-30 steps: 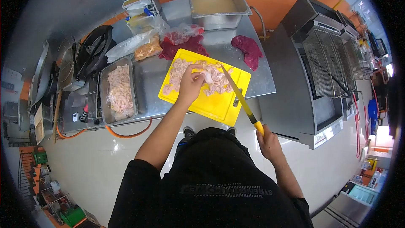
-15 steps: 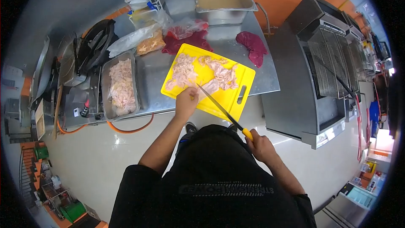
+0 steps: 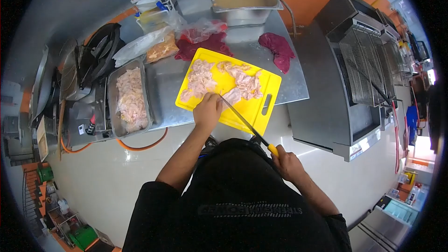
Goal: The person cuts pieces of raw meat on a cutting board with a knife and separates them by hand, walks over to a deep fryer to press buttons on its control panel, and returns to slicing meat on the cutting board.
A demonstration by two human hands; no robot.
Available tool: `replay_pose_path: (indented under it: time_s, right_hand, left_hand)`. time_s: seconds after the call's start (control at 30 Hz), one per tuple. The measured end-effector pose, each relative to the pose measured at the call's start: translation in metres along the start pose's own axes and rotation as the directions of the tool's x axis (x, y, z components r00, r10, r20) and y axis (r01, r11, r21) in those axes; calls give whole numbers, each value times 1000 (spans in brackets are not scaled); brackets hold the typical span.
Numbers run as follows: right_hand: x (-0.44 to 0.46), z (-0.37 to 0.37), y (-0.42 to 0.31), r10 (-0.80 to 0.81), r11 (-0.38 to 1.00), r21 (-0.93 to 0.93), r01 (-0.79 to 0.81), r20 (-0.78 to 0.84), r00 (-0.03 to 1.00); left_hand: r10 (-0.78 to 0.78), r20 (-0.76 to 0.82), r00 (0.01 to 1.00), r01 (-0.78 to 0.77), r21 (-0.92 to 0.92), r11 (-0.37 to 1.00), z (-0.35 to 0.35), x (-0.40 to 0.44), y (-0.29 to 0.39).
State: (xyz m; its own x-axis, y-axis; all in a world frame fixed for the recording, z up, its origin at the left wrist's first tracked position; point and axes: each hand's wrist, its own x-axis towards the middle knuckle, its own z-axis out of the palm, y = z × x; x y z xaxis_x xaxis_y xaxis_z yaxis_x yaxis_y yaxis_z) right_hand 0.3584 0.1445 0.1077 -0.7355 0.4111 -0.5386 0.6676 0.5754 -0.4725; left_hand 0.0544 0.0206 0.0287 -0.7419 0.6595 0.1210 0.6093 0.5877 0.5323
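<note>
A yellow cutting board carries a left pile of pale raw chicken and a right pile of raw chicken. My left hand is over the board's near left edge, fingers curled down on a chicken piece that they mostly hide. My right hand is closed around the yellow handle of a long knife. The blade slants across the board, its tip beside my left fingertips and the lower chicken.
A clear tub of raw chicken stands left. Behind the board lie dark red meat and bagged orange food; another red piece is right. A steel pan of cloudy liquid stands at the back, a fryer to the right.
My left hand has moved slightly up and right, closer to the knife tip, and now covers the chicken piece seen beside its fingers before. The knife has barely shifted.
</note>
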Motion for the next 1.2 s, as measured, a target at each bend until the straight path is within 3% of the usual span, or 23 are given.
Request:
replay_pose_path:
  time_s: [0.07, 0.23, 0.43, 0.5, 0.67, 0.77, 0.83, 0.87, 0.93, 1.03, 1.17, 1.2]
  right_hand:
    - [2, 2, -3, 44, 999, -6, -44, 27, 999]
    - [13, 11, -13, 153, 988, -14, -152, 91, 984]
    - [54, 18, -40, 111, 993, 38, -113, 51, 993]
    - [69, 27, -42, -22, 1000, 8, 23, -57, 998]
    - [38, 9, -21, 97, 993, -65, -96, 9, 995]
    - [2, -6, -4, 171, 982, -99, -163, 74, 983]
    - [-6, -10, 2, 208, 975, -106, -196, 111, 972]
    - [-7, -12, 3, 181, 980, -104, -170, 109, 977]
    - [-11, -20, 7, 144, 986, -93, -135, 95, 985]
    - [-16, -36, 14, 92, 994, -60, -88, 74, 993]
    - [20, -38, 40, -2, 1000, 22, 9, -306, 952]
    - [37, -39, 42, -27, 998, 35, 42, -367, 930]
  left_hand:
    - [2, 18, 1000, -2, 12, 1000, 5, 3, -2]
    - [149, -136, 980, -145, 35, 989, 18, 1, -7]
    - [228, -129, 965, -216, 96, 972, 23, 2, -13]
    - [249, -128, 960, -239, 93, 967, 22, 1, -14]
    - [261, -147, 954, -250, 87, 964, 15, 6, -21]
    - [153, -148, 977, -149, 39, 988, 0, 10, -32]
    - [75, -319, 945, -92, -37, 995, -22, 17, -23]
    - [80, -318, 945, -96, -33, 995, -29, 21, -16]
    - [-199, -225, 954, 93, -410, 908, -41, 31, -3]
    - [-77, -301, 951, -63, -429, 901, -50, 40, 11]
    - [-119, -235, 965, -36, -564, 825, -35, 47, 6]
    - [-293, -120, 949, 139, -673, 727, -36, 47, 14]
